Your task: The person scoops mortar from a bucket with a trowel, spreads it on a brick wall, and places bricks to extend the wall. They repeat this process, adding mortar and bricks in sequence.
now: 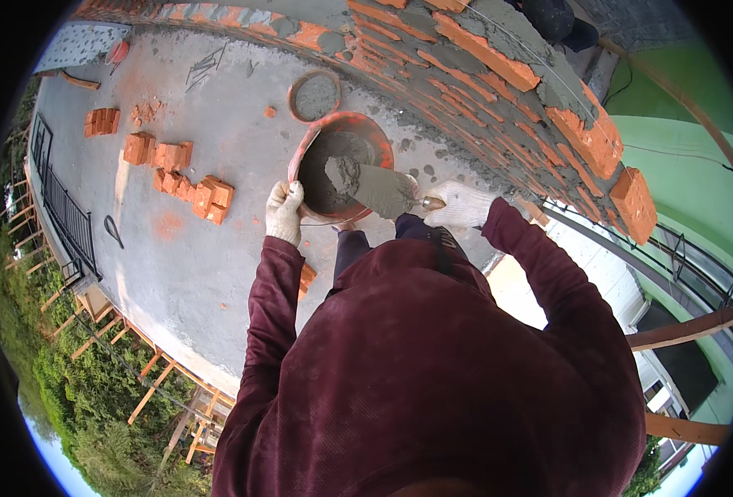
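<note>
My left hand [284, 213], in a white knit glove, is closed on the near left rim of an orange mortar bucket [380, 141]. Grey wet mortar [325, 166] coats the inside of this bucket. In my right hand [459, 205], also gloved, is the wooden handle of a trowel [387, 192]. Its blade reaches left over the bucket's near right rim, smeared with mortar and carrying a lump of it at the tip. The bucket stands just in front of my legs.
A brick wall [499, 108] with fresh mortar joints rises on the right, a string line along its top. A second tub [316, 95] of mortar stands beyond the bucket. Stacked bricks [214, 199] lie on the concrete floor [176, 265] at left. A black railing [64, 199] lies near the left edge.
</note>
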`<move>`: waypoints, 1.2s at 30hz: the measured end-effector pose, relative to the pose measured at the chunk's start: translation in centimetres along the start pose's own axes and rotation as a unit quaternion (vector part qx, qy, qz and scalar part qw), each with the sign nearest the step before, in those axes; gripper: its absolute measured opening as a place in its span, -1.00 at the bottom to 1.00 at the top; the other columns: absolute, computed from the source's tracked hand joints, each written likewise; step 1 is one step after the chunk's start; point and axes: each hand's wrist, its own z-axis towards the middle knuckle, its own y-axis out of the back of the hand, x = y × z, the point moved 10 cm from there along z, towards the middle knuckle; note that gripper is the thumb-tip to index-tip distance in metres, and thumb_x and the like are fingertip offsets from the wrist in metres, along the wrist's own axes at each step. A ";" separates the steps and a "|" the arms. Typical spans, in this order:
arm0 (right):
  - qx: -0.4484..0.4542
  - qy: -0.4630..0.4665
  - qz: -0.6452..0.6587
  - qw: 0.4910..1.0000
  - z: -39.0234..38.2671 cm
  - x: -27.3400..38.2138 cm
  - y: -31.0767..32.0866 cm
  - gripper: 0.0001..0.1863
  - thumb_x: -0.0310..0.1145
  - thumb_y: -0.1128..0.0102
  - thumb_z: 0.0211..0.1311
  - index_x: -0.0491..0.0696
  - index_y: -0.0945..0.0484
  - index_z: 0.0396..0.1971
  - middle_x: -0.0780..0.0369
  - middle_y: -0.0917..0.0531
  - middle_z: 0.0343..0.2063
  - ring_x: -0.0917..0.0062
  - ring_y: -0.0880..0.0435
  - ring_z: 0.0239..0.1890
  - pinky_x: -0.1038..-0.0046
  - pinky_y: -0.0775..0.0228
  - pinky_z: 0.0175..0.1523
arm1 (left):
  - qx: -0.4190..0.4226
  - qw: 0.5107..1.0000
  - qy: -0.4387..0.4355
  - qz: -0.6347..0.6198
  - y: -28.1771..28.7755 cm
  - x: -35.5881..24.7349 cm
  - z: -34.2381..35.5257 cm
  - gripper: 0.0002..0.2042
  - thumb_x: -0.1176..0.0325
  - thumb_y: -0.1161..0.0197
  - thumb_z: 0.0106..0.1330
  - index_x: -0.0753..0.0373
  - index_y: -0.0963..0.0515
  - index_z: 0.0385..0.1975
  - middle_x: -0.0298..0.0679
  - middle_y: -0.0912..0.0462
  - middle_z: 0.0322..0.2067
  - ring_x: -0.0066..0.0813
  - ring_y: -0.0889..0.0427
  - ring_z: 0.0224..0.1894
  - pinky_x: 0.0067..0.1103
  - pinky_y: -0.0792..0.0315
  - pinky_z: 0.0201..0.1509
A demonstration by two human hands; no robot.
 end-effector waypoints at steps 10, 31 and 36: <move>-0.158 -0.182 0.299 0.923 -7.4 -3.5 15.5 -0.63 -0.13 -0.02 0.46 -0.17 -0.56 -0.15 0.40 -0.45 -0.66 0.75 -0.36 -0.77 0.67 -0.11 -0.74 | -0.171 0.984 0.017 -0.036 11.8 7.3 -5.2 -0.91 0.33 -0.24 0.51 0.15 -0.54 -0.26 -0.44 -0.65 -0.35 -0.68 -0.59 -0.38 -0.63 -0.52 -0.22; -0.489 -0.289 -0.002 0.823 -2.3 -14.5 12.8 -0.68 -0.18 -0.46 0.05 -0.01 -0.62 -0.26 0.09 -0.73 -0.23 0.12 -0.71 -0.08 0.13 -0.52 -0.01 | -0.145 0.988 0.019 -0.055 6.2 -2.6 -7.5 -0.86 0.23 -0.30 0.47 0.09 -0.50 -0.27 -0.37 -0.69 -0.37 -0.50 -0.72 -0.40 -0.42 -0.71 -0.29; -0.476 -0.265 0.002 0.839 -7.5 -13.5 15.1 -0.61 -0.16 -0.50 0.00 -0.07 -0.65 -0.22 0.04 -0.72 -0.25 0.09 -0.69 -0.11 0.18 -0.50 -0.02 | -0.060 0.998 0.004 -0.022 1.3 -3.6 -3.7 -0.87 0.27 -0.28 0.50 0.05 -0.49 -0.31 -0.48 -0.56 -0.48 -0.65 -0.53 -0.53 -0.58 -0.55 -0.38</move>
